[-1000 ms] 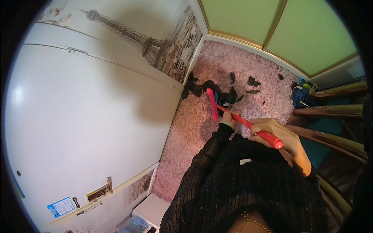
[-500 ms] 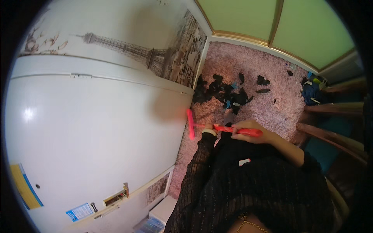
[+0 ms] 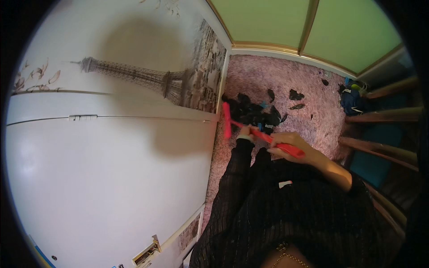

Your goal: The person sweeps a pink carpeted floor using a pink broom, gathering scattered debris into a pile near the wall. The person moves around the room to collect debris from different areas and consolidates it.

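A red long-handled tool [image 3: 286,148] with a narrow bar-shaped head [image 3: 227,119] slants across in front of my body. Its exact kind is hard to make out. My right hand [image 3: 295,142] is wrapped round the thick grip at the upper end. Lower on the handle, close to the head, my left hand [image 3: 246,131] is closed round it. The head is beside the white door, at the near-left edge of a pile of black scraps [image 3: 254,111] on the pink shaggy carpet [image 3: 263,71]. A few blue bits lie among the scraps.
On the left is a white door [image 3: 111,165] with a latch and a tower picture above its seam. Green sliding panels [image 3: 263,22] close off the far end. Wooden slats [image 3: 384,115] and a dark blue bundle [image 3: 352,100] stand to the right. Loose black pieces [image 3: 296,94] lie farther right.
The tool's head and my left hand have moved forward, away from me, up to the pile. The handle now slants more steeply. My view has also shifted.
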